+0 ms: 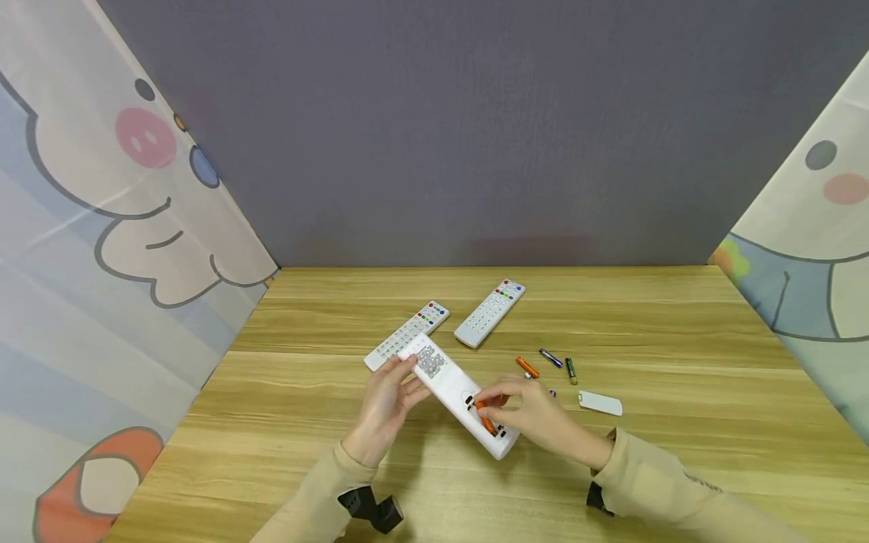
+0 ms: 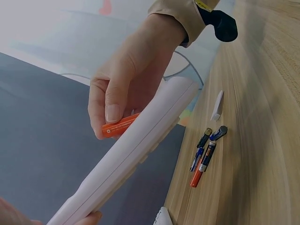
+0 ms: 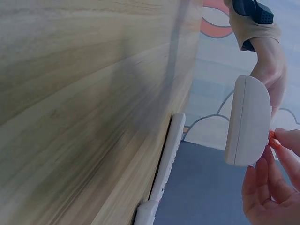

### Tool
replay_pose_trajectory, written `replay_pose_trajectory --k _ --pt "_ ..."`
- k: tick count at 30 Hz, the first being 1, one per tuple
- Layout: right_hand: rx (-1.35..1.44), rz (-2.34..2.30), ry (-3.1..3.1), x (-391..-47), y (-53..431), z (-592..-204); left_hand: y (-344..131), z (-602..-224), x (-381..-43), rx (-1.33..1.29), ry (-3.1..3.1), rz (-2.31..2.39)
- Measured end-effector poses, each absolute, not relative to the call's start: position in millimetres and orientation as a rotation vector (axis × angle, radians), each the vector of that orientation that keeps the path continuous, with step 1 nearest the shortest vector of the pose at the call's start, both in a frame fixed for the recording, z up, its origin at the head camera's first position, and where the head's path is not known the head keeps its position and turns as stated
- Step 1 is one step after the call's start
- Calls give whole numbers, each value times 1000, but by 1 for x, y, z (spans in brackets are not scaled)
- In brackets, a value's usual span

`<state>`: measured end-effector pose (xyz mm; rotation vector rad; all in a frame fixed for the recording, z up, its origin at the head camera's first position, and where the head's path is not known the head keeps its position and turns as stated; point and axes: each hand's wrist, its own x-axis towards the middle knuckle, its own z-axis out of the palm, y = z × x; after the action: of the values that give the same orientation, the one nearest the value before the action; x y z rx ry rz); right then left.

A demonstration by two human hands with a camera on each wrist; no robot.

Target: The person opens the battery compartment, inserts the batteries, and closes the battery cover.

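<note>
1. White remote (image 1: 452,385) is held above the tabletop (image 1: 285,437), its back facing up; left hand (image 1: 385,407) extends from lower left, gripping the upper-left end;
2. right hand (image 1: 526,411) extends from the right, thumb and fingers pinching an orange battery (image 1: 486,420), tilted at the open compartment (image 1: 499,432);
3. the remote's long axis slants from upper left to lower right, where the compartment end lies.

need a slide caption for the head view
Left grip holds a remote; right grip pinches an orange battery at the remote's open bay.
</note>
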<state>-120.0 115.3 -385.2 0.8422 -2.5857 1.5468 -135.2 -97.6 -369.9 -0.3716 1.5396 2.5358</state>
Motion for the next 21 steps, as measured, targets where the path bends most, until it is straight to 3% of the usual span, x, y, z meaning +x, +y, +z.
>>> replay_pose_trajectory --k 21 --pt "1092 1208 -2551 -110 122 -400 -99 -369 -134 -363 1584 2521"
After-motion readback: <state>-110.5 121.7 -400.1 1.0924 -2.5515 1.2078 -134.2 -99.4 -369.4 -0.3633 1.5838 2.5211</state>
